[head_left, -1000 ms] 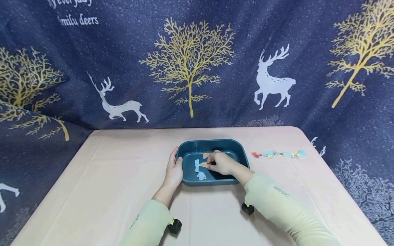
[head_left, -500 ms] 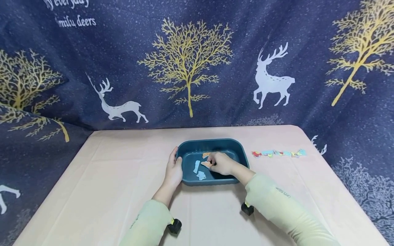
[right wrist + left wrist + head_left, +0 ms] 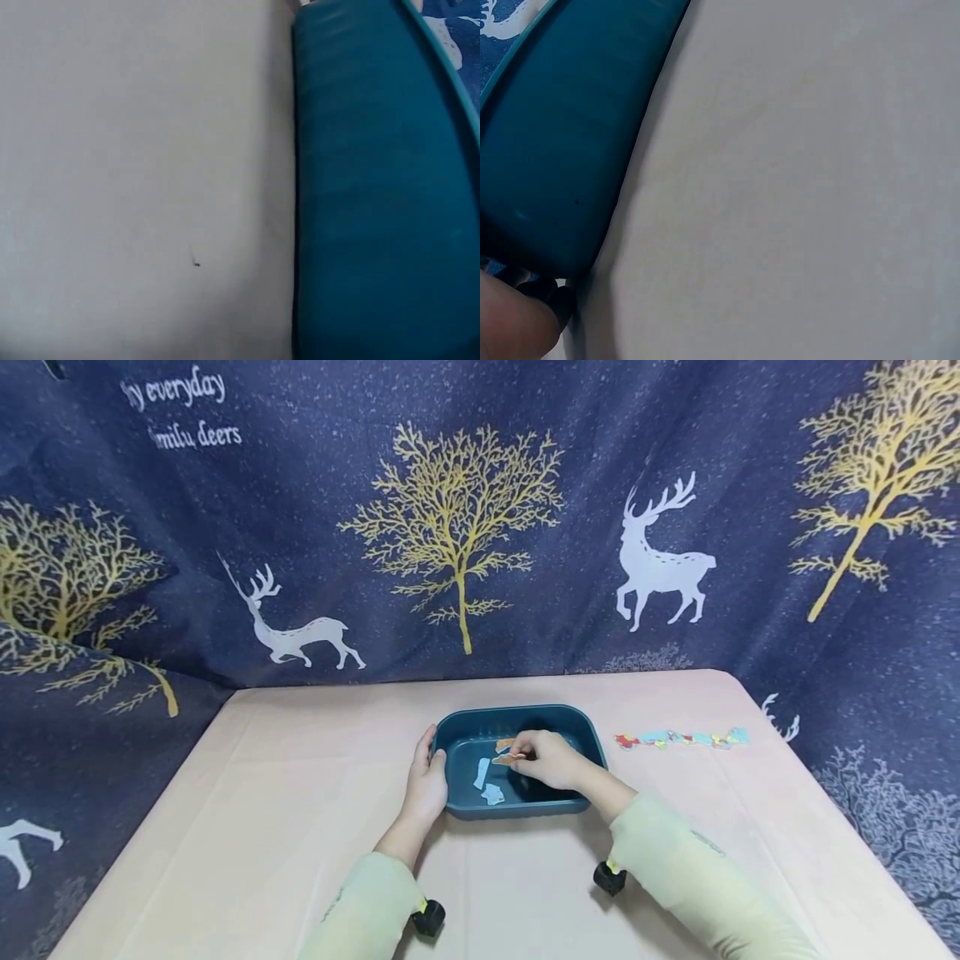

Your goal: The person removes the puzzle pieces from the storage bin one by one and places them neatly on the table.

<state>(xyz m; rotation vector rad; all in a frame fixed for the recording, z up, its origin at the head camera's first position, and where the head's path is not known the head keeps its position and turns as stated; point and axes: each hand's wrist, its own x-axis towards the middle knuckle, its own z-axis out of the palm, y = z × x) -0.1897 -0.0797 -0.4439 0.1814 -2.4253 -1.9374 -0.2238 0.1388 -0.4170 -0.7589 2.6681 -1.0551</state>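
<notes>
In the head view a dark teal rectangular box (image 3: 517, 811) stands on the table. My left hand (image 3: 427, 785) grips its left end, the thumb at the rim. My right hand (image 3: 550, 758) reaches into the box and pinches an orange puzzle piece (image 3: 504, 760) between thumb and fingers. Just behind that piece lies another orange piece (image 3: 504, 745). A pale blue strip-shaped piece (image 3: 482, 772) and a pale blue jagged piece (image 3: 492, 793) lie on the box floor to the left. The right wrist view shows only the box's outer wall (image 3: 375, 187) and tablecloth.
A row of joined colourful puzzle pieces (image 3: 681, 738) lies on the table right of the box. The table has a pale pink cloth (image 3: 262, 810). A dark blue curtain (image 3: 480, 527) with deer and trees hangs behind it.
The orange piece in my right hand has turned and shifted slightly right, away from the blue strip. The blue strip has tilted. My left hand keeps its grip on the box.
</notes>
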